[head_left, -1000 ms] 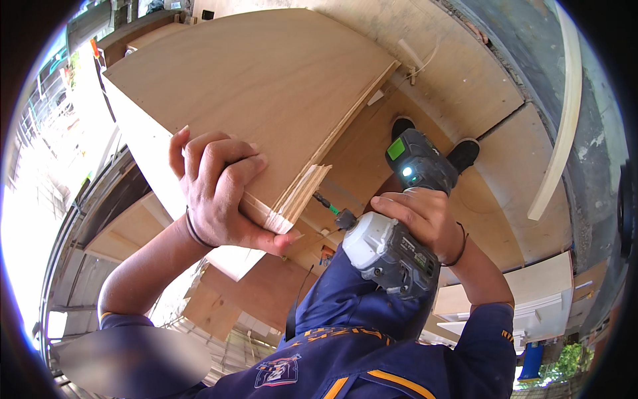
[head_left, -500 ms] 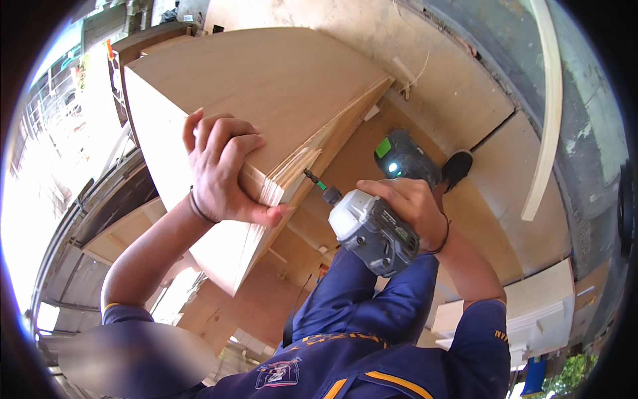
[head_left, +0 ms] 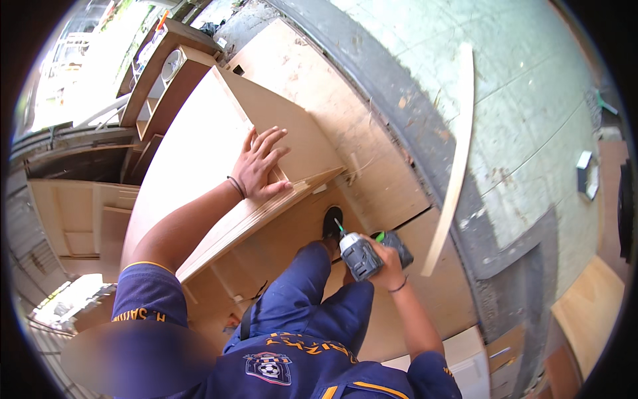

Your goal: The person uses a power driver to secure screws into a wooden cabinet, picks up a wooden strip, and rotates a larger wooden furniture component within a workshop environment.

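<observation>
My left hand (head_left: 262, 163) rests on the near corner of a large pale plywood piece (head_left: 193, 159), its fingers spread across the edge and its thumb apart. Thin layered edges (head_left: 249, 229) run along the side of this piece facing me. In my right hand (head_left: 385, 261) is a grey-and-black cordless drill (head_left: 359, 258) with a green-banded bit (head_left: 339, 226), held by the handle. The bit points up and away from me, apart from the wood. Beyond my right hand shows the drill's battery (head_left: 397, 249).
Plywood sheets (head_left: 379, 153) cover the floor around my dark shoe (head_left: 331, 221). A long curved wood strip (head_left: 458, 166) lies to the right. Wooden cabinet parts (head_left: 183, 70) stand at the far left, and another panel (head_left: 80, 223) is at the left. A board (head_left: 588, 299) lies at the lower right.
My right hand has drawn the drill away from the plywood corner, toward the lower right. My left hand has loosened from a curled hold to spread fingers. The view has shifted rightward.
</observation>
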`<state>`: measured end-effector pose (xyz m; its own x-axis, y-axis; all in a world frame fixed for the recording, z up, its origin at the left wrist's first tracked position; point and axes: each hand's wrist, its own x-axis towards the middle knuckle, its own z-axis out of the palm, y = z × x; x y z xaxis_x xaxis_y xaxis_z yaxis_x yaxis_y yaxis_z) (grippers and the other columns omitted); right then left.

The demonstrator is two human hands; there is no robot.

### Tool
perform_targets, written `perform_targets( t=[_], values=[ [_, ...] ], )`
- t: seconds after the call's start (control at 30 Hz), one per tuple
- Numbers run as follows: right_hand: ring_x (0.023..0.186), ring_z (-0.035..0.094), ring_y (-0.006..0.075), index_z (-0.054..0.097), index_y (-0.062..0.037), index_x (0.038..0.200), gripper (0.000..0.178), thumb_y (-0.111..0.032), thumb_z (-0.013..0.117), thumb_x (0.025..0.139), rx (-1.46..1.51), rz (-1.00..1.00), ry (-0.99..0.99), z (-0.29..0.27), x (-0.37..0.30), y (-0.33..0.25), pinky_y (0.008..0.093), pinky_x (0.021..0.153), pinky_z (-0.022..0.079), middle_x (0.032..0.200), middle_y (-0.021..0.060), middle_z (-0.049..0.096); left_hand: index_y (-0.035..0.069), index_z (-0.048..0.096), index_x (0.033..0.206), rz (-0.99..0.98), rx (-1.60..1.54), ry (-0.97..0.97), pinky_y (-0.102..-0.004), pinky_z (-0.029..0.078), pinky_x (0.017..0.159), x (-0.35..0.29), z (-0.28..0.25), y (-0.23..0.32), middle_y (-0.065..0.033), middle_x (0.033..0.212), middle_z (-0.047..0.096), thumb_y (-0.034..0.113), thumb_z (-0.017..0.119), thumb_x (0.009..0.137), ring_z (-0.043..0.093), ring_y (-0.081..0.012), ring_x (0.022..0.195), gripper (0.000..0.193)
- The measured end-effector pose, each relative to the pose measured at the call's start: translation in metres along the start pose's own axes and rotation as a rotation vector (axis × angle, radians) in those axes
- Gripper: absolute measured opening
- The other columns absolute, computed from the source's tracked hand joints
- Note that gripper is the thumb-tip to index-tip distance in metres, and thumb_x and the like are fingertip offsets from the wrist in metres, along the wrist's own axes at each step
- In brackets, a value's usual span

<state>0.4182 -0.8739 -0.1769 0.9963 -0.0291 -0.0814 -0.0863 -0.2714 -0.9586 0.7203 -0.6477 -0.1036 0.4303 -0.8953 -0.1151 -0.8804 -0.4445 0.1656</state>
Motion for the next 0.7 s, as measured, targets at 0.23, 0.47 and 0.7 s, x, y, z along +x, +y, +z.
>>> perform_targets(
  t=[0.23,0.47,0.7],
  values=[
    [0.084,0.066,0.0308,0.062,-0.0064,0.11,0.043,-0.016,0.072,0.069,-0.049,0.343,0.035,-0.054,-0.018,0.004,0.0372,0.075,0.052,0.094,0.0135,0.068,0.003,0.048,0.127,-0.064,-0.185,0.019,-0.0529,0.009,0.112,0.011,0.011,-0.002,-0.0264,0.146,0.024,0.062,0.05,0.079,0.02,-0.0396,0.138,0.077],
    [0.063,0.055,0.0136,0.053,0.0005,0.105,0.033,0.004,0.056,0.072,0.475,0.706,0.195,-0.085,0.109,-0.012,0.0272,0.057,0.048,0.081,0.0067,0.057,0.004,0.044,0.132,-0.384,-0.271,0.184,-0.0525,0.011,0.112,-0.004,0.015,-0.001,-0.0235,0.148,0.023,0.059,0.044,0.087,0.019,-0.0357,0.139,0.071],
    [0.06,0.052,0.014,0.054,0.0005,0.103,0.028,0.0,0.053,0.075,0.594,0.713,0.232,-0.101,0.254,-0.071,0.0293,0.057,0.047,0.071,0.0046,0.052,0.003,0.039,0.135,-0.89,-0.298,0.298,-0.0573,0.007,0.109,0.004,0.008,0.007,-0.021,0.148,0.024,0.059,0.047,0.085,0.016,-0.0338,0.14,0.076]
  ],
)
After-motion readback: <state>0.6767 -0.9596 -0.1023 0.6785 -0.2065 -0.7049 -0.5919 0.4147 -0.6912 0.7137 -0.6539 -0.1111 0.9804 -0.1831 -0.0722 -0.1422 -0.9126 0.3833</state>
